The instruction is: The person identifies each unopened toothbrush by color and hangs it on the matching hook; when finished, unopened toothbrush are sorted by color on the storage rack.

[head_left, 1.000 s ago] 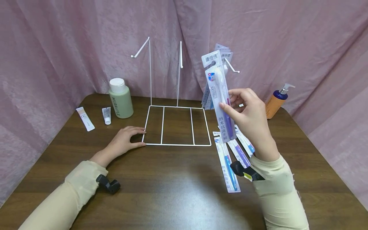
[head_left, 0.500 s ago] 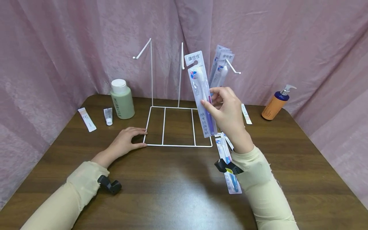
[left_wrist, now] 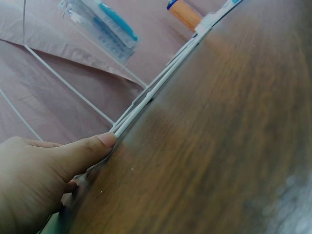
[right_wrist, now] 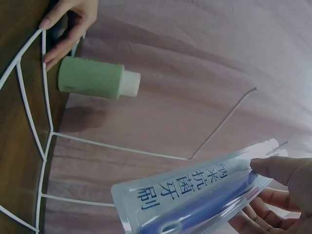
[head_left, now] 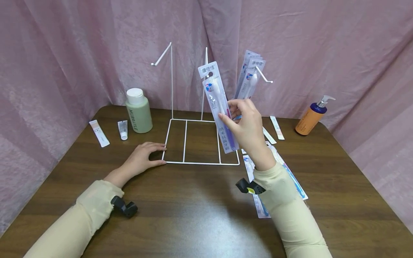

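Note:
My right hand (head_left: 248, 125) pinches a packaged toothbrush (head_left: 217, 102) with a purple handle between thumb and fingers, holding it tilted above a white wire rack (head_left: 201, 163). The middle hook (head_left: 206, 53) of the rack stands behind the card, and its tip shows right at the hanging hole. At the front left corner of the base, my left hand (head_left: 142, 156) grips the wire, its thumb (left_wrist: 92, 148) on the corner. Several packaged toothbrushes (head_left: 253, 77) hang on the right hook (head_left: 264, 75). The left hook (head_left: 161, 53) carries nothing.
More packaged toothbrushes (head_left: 292, 175) lie on the table (head_left: 193, 215), partly under the right forearm. A green bottle (head_left: 139, 113) and two small tubes (head_left: 99, 133) stand or lie at left. An orange pump bottle (head_left: 310, 118) and narrow white packets (head_left: 276, 128) are at right.
My right hand has carried the packaged toothbrush leftward, from before the right hook to the middle hook, and slightly lower. The left hand keeps its hold on the rack's corner.

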Demonstrator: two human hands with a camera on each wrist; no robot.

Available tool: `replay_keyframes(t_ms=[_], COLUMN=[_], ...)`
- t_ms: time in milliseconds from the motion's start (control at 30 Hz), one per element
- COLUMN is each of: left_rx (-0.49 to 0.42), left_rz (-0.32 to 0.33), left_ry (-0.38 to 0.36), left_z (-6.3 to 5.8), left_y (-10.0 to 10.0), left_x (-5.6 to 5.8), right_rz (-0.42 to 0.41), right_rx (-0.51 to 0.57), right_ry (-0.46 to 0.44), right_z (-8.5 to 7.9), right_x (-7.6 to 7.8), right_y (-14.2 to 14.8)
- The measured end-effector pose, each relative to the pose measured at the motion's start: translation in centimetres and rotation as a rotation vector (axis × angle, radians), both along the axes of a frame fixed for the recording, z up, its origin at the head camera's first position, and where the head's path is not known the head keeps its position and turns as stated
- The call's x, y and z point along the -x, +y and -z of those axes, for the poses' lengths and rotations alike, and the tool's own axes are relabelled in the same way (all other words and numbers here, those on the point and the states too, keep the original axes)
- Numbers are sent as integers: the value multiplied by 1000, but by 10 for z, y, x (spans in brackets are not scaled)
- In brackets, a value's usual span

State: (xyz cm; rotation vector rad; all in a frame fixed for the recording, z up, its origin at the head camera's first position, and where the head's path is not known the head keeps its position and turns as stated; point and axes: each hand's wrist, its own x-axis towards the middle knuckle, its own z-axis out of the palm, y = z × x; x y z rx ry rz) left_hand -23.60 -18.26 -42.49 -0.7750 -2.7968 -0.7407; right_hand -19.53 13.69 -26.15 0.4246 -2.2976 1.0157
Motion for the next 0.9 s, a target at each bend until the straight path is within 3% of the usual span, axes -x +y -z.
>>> replay_keyframes(t_ms=[367, 667, 900], left_rx=[1, -5, -2], left_rz=[5, 3, -1], left_ry=[9, 2, -9], left_z=[0, 0, -1], left_y=[0, 0, 0], left_x=[0, -1, -1], right_rz=[-3, 14, 43], right_rx=[17, 111, 94], right_ry=[18, -53, -74], right_z=[14, 19, 19], right_x=[23, 47, 66], right_y=[-10, -18, -24])
